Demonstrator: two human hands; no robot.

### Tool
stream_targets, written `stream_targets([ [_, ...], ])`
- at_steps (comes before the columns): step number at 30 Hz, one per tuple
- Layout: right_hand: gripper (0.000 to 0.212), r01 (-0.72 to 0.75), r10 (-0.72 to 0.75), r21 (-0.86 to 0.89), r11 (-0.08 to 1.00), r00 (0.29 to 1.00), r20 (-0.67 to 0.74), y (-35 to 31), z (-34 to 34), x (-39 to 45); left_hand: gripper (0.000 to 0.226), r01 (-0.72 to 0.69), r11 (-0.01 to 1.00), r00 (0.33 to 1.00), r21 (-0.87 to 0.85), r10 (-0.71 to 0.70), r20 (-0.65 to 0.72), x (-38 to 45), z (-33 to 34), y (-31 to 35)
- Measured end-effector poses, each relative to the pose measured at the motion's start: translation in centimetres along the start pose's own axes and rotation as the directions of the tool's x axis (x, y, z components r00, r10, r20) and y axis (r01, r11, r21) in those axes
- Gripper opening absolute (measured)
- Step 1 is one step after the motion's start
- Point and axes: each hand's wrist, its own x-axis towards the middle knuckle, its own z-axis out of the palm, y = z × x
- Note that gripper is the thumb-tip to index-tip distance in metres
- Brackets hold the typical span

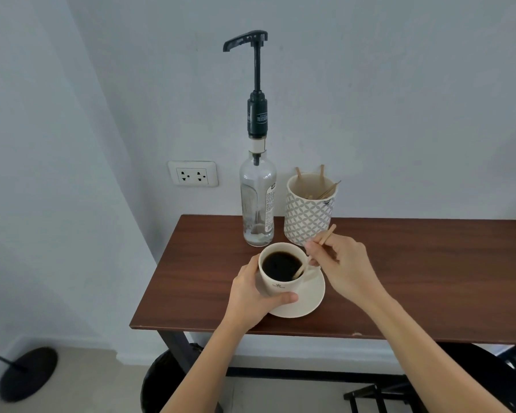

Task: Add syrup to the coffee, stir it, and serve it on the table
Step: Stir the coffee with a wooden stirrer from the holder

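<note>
A cream cup (276,286) of black coffee stands on a cream saucer (309,299) on the dark wooden table (414,278). My left hand (252,296) wraps around the cup's left side, thumb across its front. My right hand (344,266) pinches a thin wooden stir stick (325,238), whose lower end dips into the coffee at the cup's right rim. Just behind the cup stands a clear glass syrup bottle (257,204) with a tall black pump (255,81), its spout pointing left.
A patterned holder (309,216) with several wooden sticks stands right of the bottle, against the wall. A wall socket (193,174) sits left of the bottle. Below the table are a dark bin (161,383), a black round base (27,374) and a black chair frame (429,394).
</note>
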Motion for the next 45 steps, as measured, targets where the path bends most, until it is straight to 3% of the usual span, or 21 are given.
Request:
stream_targets([
  [5,0.013,-0.001,0.002,0.13,0.992,1.0,-0.009,-1.1,1.5,0.5,0.091,-0.004,1.0,1.0,0.01,0.004,0.003,-0.1,0.0,0.1],
  [9,0.014,0.057,-0.055,0.026,0.998,0.996,-0.072,-0.6,0.6,1.2,0.091,0.009,1.0,1.0,0.01,-0.009,0.006,-0.1,0.0,0.2],
  [14,0.02,0.085,-0.085,-0.058,0.995,0.996,0.001,0.1,-0.4,0.4,0.093,0.003,1.0,1.0,0.013,-0.003,0.007,0.0,0.0,0.3],
  [20,0.015,0.025,-0.029,0.155,0.988,0.999,0.026,-1.5,1.7,0.3,0.094,-0.008,1.0,1.0,0.016,0.008,0.009,-0.1,-0.1,0.2],
  [26,0.016,0.159,-0.16,-0.07,0.985,0.987,-0.011,-0.6,0.1,1.2,0.091,0.013,1.0,1.0,0.013,-0.013,0.007,-0.1,-0.1,0.3],
  [29,0.024,0.129,-0.125,-0.143,0.981,0.991,0.036,-0.3,-0.4,1.0,0.093,0.01,1.0,1.0,0.007,-0.01,0.007,-0.1,-0.1,0.3],
  [33,0.019,0.015,-0.024,0.106,0.994,0.996,0.083,-1.4,0.6,0.5,0.095,0.014,1.0,1.0,0.006,-0.014,0.015,-0.1,0.0,0.3],
  [35,0.017,0.03,-0.04,0.13,0.991,0.997,0.072,-1.7,1.2,0.8,0.096,0.018,1.0,1.0,0.01,-0.018,0.015,-0.1,-0.1,0.2],
  [39,0.014,0.113,-0.113,0.01,0.994,0.993,0.018,-1.1,0.8,1.4,0.095,0.017,1.0,1.0,0.023,-0.018,0.011,0.0,0.0,0.3],
  [43,0.021,0.128,-0.122,-0.157,0.979,0.991,0.051,-0.3,-0.3,1.3,0.093,0.018,1.0,1.0,0.024,-0.018,0.007,0.0,0.0,0.2],
  [45,0.02,0.086,-0.079,-0.087,0.993,0.994,0.074,-0.4,-0.3,0.8,0.093,0.015,1.0,1.0,0.017,-0.015,0.008,0.0,0.0,0.2],
])
